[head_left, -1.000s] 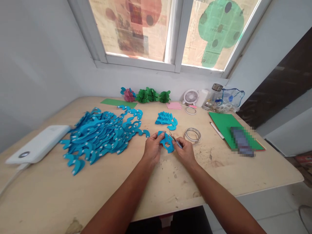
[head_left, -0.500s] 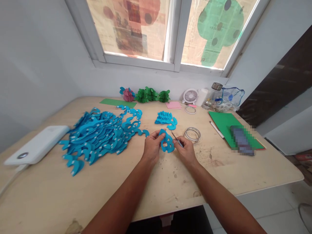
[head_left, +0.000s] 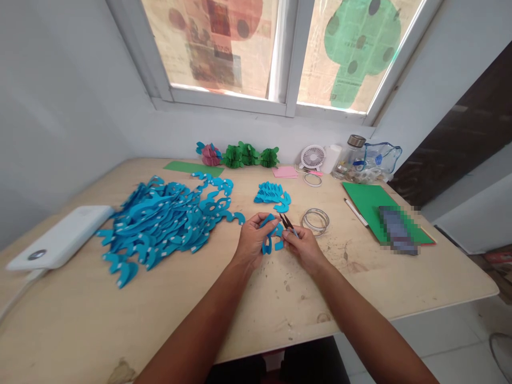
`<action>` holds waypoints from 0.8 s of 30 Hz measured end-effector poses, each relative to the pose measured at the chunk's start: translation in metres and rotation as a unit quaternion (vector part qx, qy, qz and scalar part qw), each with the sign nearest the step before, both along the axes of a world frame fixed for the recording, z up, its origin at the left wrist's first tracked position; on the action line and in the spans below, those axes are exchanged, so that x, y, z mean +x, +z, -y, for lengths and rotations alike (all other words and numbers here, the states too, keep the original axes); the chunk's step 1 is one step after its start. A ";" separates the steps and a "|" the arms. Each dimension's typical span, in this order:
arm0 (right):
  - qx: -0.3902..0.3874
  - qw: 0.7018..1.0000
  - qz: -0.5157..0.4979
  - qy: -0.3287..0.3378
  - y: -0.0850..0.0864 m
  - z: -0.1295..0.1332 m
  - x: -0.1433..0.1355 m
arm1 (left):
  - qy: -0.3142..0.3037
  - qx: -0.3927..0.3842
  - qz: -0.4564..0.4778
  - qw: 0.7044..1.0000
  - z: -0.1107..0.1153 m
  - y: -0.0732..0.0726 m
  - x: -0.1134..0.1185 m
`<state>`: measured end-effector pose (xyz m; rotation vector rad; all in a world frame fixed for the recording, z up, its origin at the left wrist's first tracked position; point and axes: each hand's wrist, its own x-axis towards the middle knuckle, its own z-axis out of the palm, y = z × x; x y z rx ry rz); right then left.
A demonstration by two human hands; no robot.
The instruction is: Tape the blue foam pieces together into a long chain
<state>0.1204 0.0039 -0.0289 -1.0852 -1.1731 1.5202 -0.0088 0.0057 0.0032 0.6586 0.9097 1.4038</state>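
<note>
The left hand pinches a blue paper cutout near the centre; at its three o'clock, the right hand grips small scissors. Compared with half a second ago, the cutout is bent and the blades show wider, seemingly leaving them clear of the paper.

Scissors have opened; blue paper has turned.
</note>
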 end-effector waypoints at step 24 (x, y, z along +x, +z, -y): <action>0.016 0.998 0.059 -0.007 -0.006 -0.001 0.001 | 0.043 0.026 -0.062 0.997 -0.002 -0.007 0.000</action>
